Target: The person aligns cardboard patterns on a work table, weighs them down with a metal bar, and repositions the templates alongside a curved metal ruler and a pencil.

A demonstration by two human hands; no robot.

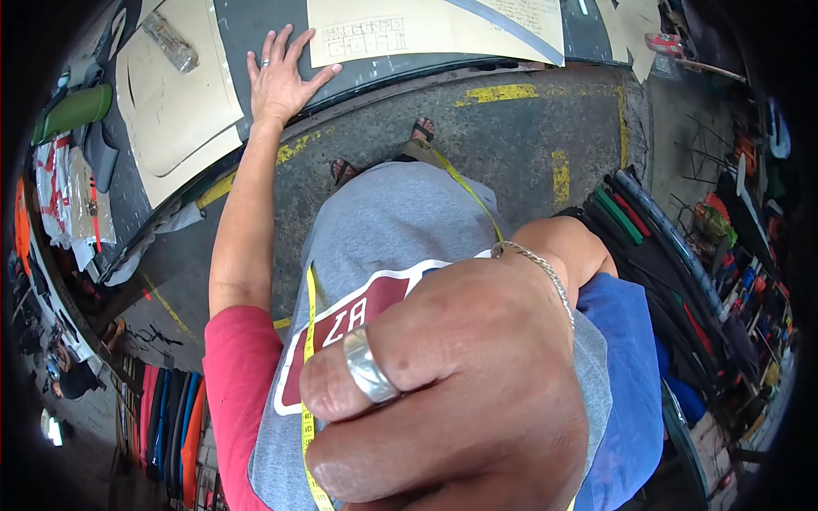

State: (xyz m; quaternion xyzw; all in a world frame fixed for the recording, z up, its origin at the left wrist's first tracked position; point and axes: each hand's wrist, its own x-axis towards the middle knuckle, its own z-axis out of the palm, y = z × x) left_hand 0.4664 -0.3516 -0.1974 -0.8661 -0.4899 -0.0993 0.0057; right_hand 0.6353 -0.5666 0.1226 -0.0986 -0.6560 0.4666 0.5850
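My left hand (pixel 281 78) lies on the dark table (pixel 247 21) with its fingers spread, a ring on one of them. Just right of its fingers is a tan paper sheet (pixel 375 51) with a drawn grid and handwriting. Left of the hand lies another tan paper sheet (pixel 183 111), bearing a clear plastic-wrapped item (pixel 170 41). Very close to the camera, my right hand (pixel 460 392) is raised with its fingers curled in; the fingertips, and anything in them, are hidden. A yellow tape measure (pixel 309 341) hangs down both sides of my chest.
A dark strip (pixel 507 30) crosses the right-hand sheet. Rolled material (pixel 77 112) and plastic-bagged goods (pixel 72 192) sit at the left. Fabric rolls (pixel 635 221) are stacked at right, more colored rolls (pixel 166 426) at lower left. Yellow lines mark the concrete floor (pixel 503 128).
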